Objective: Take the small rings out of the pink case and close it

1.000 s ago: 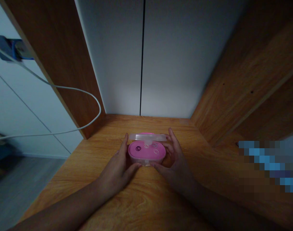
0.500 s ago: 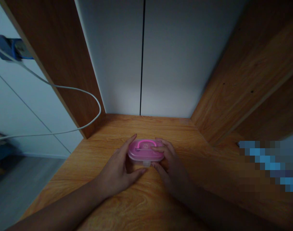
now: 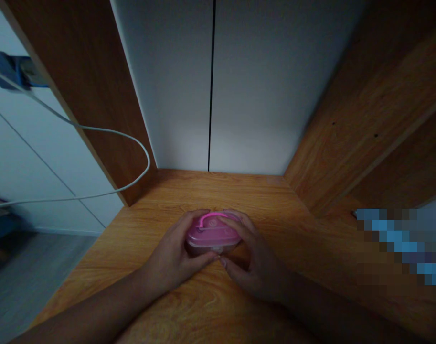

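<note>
Between my two hands is a small oval plastic box point(image 3: 212, 237) with a translucent pink lid, a bright pink carry handle and a clear clip at the front. My left hand point(image 3: 176, 253) wraps its left side, the thumb along the front near the clip and the fingers at the back left. On the other side my right hand point(image 3: 255, 253) grips the box, with fingers over the lid's right part and the thumb close to the front clip. The box tilts slightly, its front wall showing. What is inside cannot be made out.
The box is over a wood-grain tabletop point(image 3: 203, 306). White panels point(image 3: 253, 95) stand behind it, with wooden boards on both sides. A white cable point(image 3: 146, 162) loops in front of the left board from a wall socket point(image 3: 31, 71). A pixelated blue patch covers the right edge.
The box has shifted a little toward me and tipped, showing more of its front. My left fingers have closed around its back, and both thumbs have come together at the front.
</note>
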A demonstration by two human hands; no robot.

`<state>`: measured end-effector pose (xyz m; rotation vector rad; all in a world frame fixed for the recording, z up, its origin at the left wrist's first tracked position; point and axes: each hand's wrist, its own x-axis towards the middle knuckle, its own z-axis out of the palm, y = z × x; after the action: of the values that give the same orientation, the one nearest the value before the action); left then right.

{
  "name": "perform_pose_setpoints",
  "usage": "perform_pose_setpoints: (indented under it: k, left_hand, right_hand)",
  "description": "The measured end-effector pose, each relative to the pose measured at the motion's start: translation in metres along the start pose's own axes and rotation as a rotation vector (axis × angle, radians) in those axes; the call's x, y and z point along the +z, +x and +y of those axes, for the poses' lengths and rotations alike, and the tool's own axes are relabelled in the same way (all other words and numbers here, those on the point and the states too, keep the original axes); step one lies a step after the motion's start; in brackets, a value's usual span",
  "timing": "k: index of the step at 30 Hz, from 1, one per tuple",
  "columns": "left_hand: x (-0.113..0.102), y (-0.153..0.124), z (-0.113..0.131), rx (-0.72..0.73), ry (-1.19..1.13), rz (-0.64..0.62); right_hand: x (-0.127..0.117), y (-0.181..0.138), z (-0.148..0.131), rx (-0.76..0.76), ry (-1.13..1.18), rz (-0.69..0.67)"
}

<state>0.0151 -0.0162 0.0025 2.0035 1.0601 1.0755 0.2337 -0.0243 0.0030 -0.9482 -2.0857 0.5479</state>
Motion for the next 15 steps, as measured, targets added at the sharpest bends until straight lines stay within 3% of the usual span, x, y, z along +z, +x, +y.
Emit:
perform_pose_setpoints:
  k: [15]
  left_hand:
    - [-0.0001, -0.0020, 0.0043, 0.045, 0.178, 0.018]
  right_hand:
    - [0.0033, 0.0034, 0.0059, 0.030, 0.069, -0.007]
